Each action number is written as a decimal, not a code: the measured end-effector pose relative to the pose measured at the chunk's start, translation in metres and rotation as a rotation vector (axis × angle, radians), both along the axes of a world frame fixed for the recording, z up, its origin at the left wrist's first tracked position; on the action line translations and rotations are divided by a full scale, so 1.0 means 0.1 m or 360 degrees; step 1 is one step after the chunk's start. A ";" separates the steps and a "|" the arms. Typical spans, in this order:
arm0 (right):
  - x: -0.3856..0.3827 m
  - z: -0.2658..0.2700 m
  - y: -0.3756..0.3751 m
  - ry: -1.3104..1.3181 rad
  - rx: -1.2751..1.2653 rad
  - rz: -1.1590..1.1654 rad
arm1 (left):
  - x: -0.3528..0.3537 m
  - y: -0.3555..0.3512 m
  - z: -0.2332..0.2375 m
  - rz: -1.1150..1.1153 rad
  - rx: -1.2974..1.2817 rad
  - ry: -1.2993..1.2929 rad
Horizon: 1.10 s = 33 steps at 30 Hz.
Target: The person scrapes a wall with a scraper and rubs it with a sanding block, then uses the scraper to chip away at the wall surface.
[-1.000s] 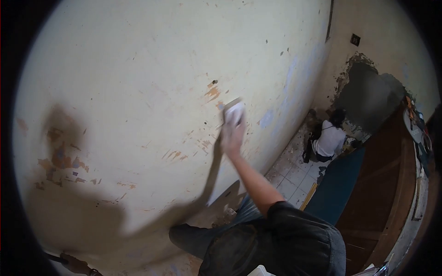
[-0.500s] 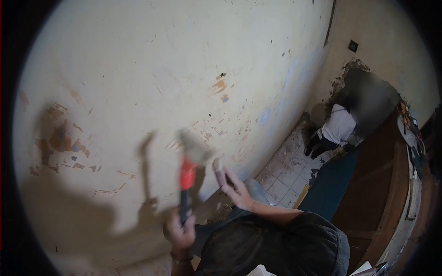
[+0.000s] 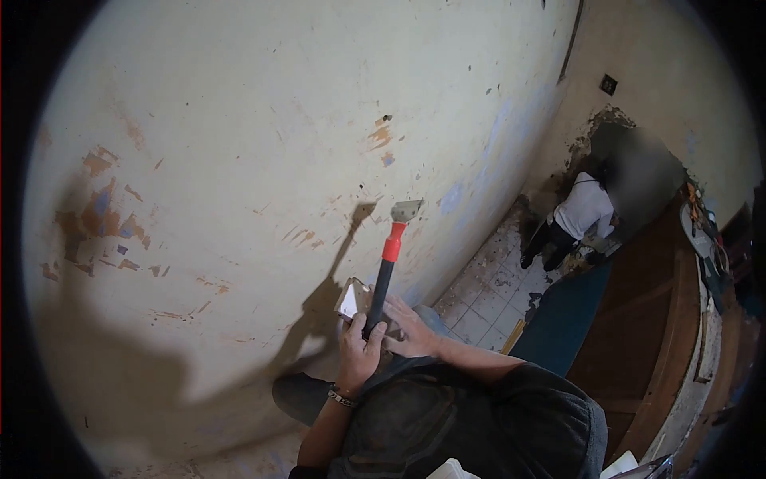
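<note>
My left hand [image 3: 361, 351], with a chain bracelet at the wrist, is closed around the black handle of a scraper [image 3: 384, 267]. The scraper has a red collar and a wide metal blade and points up, in front of the wall. A small flat box [image 3: 349, 302] with a bright white face and dark edges sits at the fingers of my left hand, left of the handle. Just right of the handle is my right hand [image 3: 411, 329], its fingers stretched and apart from the thumb. Its fingertips are partly hidden behind the handle, close to the box.
The pale wall [image 3: 263, 144] has scraped patches showing orange and blue. Another person [image 3: 584, 209] in a white top bends near a dark damaged area in the far corner. Debris lies on the tiled floor [image 3: 491, 303]. A brown wooden panel [image 3: 646, 319] stands on the right.
The scraper has moved up and to the right. The small box has shifted from my right hand to my left hand's fingers, and both hands have come together. The other person has risen slightly.
</note>
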State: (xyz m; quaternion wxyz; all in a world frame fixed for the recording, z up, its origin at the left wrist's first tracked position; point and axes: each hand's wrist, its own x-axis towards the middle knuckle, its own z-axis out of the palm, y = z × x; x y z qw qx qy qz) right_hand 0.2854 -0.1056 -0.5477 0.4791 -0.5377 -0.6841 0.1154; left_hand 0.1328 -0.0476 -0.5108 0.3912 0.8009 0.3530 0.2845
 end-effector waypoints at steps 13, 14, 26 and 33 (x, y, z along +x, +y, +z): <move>0.84 0.96 0.11 0.0936 -0.0010 -0.0397 | -0.43 0.14 0.11 0.0338 0.0509 -0.0110; 1.01 1.02 0.10 0.0529 -0.0118 -0.0538 | -0.56 0.15 0.16 0.0343 0.0642 -0.0075; 0.90 0.08 0.53 0.0558 -0.0233 -0.0549 | -1.48 0.06 0.00 0.0788 0.0890 -0.0162; 0.90 0.10 0.73 0.0865 -0.0245 -0.0615 | -1.51 -0.14 -0.16 0.0830 0.0643 0.0059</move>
